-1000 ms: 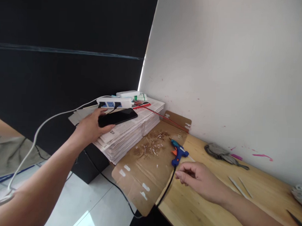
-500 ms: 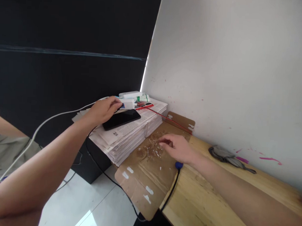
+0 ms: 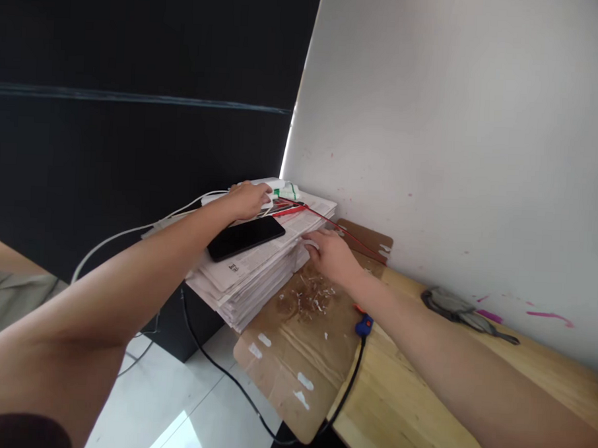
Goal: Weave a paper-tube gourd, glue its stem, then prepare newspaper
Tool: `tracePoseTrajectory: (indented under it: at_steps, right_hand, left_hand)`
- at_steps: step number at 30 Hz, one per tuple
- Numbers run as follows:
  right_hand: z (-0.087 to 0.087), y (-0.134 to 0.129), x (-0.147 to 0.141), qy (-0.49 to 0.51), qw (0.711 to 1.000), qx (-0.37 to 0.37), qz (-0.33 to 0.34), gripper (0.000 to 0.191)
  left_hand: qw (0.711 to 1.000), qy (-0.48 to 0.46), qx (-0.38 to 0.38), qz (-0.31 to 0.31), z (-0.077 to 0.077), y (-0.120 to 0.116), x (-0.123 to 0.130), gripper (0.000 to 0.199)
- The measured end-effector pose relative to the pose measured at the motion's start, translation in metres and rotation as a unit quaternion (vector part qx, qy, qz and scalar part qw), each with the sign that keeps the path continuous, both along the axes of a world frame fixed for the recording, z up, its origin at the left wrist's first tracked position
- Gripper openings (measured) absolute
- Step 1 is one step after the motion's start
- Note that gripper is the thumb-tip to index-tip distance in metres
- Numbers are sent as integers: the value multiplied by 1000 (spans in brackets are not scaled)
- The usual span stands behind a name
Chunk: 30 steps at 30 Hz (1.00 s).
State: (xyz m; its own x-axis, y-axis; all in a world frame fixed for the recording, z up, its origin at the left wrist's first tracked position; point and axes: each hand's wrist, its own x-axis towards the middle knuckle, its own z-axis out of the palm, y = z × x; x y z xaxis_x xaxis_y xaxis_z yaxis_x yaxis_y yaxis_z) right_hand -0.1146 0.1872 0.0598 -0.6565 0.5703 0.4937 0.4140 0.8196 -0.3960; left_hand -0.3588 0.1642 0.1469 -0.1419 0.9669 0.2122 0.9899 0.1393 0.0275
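My left hand (image 3: 250,199) reaches over the back of a stack of newspapers (image 3: 257,275), its curled fingers on or near white items whose shape it partly covers; its grip is unclear. Just in front of it, a black phone (image 3: 247,238) lies flat on the stack. My right hand (image 3: 327,250) is at the stack's right edge, fingers bent and thumb apart, near a thin red cable (image 3: 352,235). No object shows between its fingers. A red cutter-like tool (image 3: 290,211) rests on the papers between the hands.
Brown cardboard (image 3: 293,356) with scraps and white tape patches lies on a wooden bench (image 3: 400,400). A blue-and-red tool (image 3: 363,324) with a black cable sits at its edge. A grey cloth item (image 3: 461,310) is beside the wall. A white cable (image 3: 113,234) hangs at left.
My left hand has moved right and back, off the spot beside the phone. My right hand has moved up and left from above the scraps to the stack's edge, uncovering the blue-and-red tool.
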Motion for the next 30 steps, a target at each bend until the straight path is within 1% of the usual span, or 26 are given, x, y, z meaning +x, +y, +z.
tracePoseTrajectory:
  at_steps: [3,5,7,10,12,15,19,22,25,30]
  right_hand:
    - [2,10,-9,24,1000,-2,-13,21]
    - [0,14,-13,47,998,-16,-28,19]
    - [-4,17,-15,71,996,-39,-40,19]
    - [-9,17,-15,100,991,-79,-48,19]
    - [-10,16,-16,116,986,-105,-47,18]
    - [-13,14,-18,138,978,-148,-46,15]
    - [-18,12,-19,158,963,-208,-60,7]
    - [-22,10,-20,168,950,-255,-66,18]
    - [-25,7,-23,175,934,-304,-61,23]
    - [-24,-3,-30,211,899,-382,-44,17]
  left_hand:
    - [999,12,-24,-22,-1,-4,10,52]
    - [999,17,-37,-33,-3,-13,15,61]
    - [999,19,-33,-36,-5,-26,20,67]
    - [997,-10,12,-77,-5,-47,28,67]
    - [993,-36,18,-113,-7,-59,35,66]
    - [992,-24,23,-119,-12,-69,45,60]
    - [994,7,23,-110,-19,-71,50,45]
    - [994,-2,10,-111,-20,-70,49,37]
    - [993,-3,10,-116,-20,-69,47,36]
    - [995,-3,-8,-102,-19,-67,44,39]
